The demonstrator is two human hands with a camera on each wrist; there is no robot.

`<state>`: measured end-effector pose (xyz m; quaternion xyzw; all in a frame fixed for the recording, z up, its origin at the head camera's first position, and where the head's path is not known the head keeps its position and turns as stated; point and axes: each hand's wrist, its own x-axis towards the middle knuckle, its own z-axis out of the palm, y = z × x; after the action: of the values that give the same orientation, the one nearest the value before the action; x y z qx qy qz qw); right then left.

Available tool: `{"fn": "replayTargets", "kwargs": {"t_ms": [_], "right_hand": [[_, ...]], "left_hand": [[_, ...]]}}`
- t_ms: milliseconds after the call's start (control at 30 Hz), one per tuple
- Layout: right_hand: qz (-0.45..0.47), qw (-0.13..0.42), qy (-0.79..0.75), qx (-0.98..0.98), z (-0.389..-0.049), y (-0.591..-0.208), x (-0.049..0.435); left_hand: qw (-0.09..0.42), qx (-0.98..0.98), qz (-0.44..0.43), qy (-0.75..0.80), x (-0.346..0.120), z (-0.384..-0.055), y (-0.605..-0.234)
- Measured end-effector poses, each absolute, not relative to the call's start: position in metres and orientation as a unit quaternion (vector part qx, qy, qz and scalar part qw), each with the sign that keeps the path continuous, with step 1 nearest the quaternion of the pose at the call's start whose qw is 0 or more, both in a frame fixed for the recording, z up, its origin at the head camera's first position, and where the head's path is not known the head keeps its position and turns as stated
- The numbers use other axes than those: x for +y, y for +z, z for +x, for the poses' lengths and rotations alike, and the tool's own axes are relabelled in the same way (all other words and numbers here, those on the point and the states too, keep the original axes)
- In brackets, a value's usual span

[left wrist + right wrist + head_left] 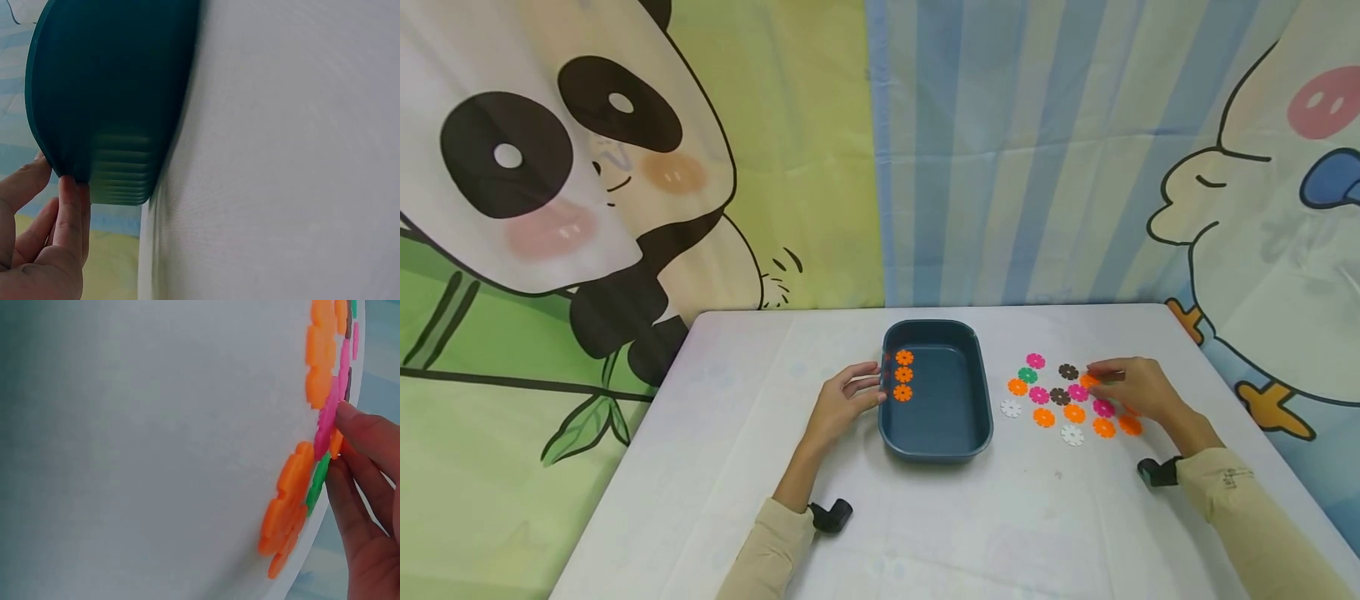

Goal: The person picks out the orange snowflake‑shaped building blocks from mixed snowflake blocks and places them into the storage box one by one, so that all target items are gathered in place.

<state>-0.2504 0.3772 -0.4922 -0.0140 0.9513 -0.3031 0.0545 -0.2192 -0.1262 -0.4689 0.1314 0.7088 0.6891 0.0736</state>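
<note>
White tbl (955, 533), cartoon bkgd (880, 150), L hand (838, 404) gripping tray (951, 412), R hand (1138, 389) pinching orange disc (1087, 380).

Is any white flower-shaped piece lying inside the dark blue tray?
No, the tray shows only three orange pieces inside, while the white pieces lie outside it.

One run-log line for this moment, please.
left hand: holds blue tray rim | right hand: pinches orange piece | in tray: three orange pieces, lined up | right of tray: mixed-color pieces
</note>
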Motion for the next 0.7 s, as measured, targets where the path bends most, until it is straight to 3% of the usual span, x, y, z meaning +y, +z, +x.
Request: {"fn": "replayTargets", "kwargs": {"t_ms": [267,500,700], "right_hand": [[-0.059,0.021,-0.272,0.96,-0.2492,-0.4909,0.3748],[-0.042,0.034,-0.265,0.963,-0.248,-0.4922,0.3742],[-0.058,-0.013,-0.254,0.965,-0.2455,-0.4945,0.3721]], "left_hand": [[0.066,0.71,0.124,0.691,-0.1244,-0.2202,-0.468],[0.067,0.712,0.125,0.687,-0.125,-0.2191,-0.4689],[0.071,0.718,0.135,0.679,-0.1263,-0.2185,-0.4684]]}}
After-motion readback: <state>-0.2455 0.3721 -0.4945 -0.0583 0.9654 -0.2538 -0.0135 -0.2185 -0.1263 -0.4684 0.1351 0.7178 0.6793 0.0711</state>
